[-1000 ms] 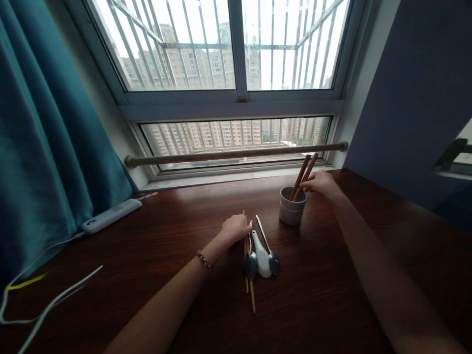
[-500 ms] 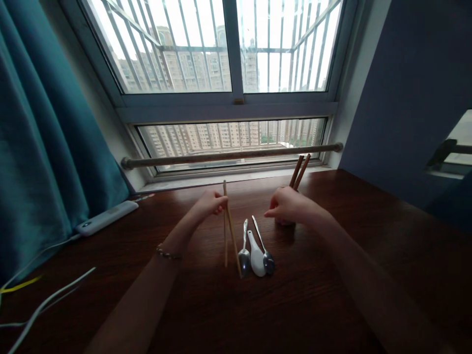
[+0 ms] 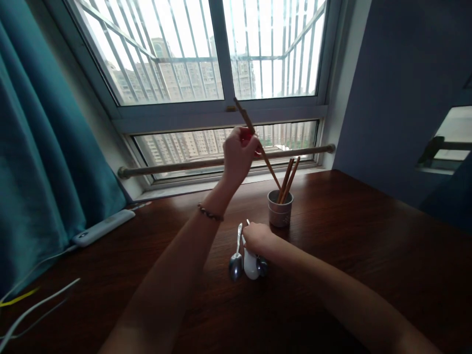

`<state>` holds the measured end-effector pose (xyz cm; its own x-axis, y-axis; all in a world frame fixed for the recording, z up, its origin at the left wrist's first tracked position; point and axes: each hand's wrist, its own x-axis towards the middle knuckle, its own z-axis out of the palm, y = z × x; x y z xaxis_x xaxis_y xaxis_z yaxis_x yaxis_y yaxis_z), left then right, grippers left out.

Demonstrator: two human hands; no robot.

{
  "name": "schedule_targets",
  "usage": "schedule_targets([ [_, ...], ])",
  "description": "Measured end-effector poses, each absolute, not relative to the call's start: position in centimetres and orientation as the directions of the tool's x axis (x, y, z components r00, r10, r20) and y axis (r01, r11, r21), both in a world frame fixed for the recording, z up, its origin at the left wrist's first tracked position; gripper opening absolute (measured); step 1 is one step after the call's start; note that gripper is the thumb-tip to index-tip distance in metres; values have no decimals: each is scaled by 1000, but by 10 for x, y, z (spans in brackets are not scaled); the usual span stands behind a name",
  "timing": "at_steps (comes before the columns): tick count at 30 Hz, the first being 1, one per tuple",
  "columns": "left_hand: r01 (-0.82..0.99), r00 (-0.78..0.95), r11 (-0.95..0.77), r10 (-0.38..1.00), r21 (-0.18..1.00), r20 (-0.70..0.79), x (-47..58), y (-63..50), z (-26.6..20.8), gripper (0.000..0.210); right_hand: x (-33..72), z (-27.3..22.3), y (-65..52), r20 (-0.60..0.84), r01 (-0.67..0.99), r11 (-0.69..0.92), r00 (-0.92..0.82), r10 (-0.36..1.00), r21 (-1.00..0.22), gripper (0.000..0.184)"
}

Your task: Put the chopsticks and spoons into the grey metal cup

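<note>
On the dark worktop (image 3: 342, 231) the cup (image 3: 280, 215) stands right of the frame's centre, and toward its mouth the chopsticks (image 3: 269, 166), clamped in the left hand's (image 3: 238, 152) fingers, slant down rightward, while the right hand (image 3: 260, 237) is nearest the spoons (image 3: 251, 268), its grip impossible to tell.

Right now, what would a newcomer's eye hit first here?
Likely the bright barred window, top center. Next, the left hand in front of it, holding slanted chopsticks whose lower ends reach the gray cup, where brown chopsticks stand. Nearer, the right hand is at the handle end of a white soup spoon.
</note>
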<state>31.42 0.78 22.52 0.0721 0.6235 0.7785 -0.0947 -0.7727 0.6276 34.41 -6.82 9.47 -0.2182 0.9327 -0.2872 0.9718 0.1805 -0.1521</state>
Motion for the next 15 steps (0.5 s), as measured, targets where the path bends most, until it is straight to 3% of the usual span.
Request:
schedule_targets([
  [5,180,286,-809,587,559,757,364,20,197,6,345,98,-67,-294,970,194,-229,928,-144,31],
  [15,305,505,-830,556,467,660,384,28,136,15,343,84,-60,-197,942,296,-324,925,-155,34],
])
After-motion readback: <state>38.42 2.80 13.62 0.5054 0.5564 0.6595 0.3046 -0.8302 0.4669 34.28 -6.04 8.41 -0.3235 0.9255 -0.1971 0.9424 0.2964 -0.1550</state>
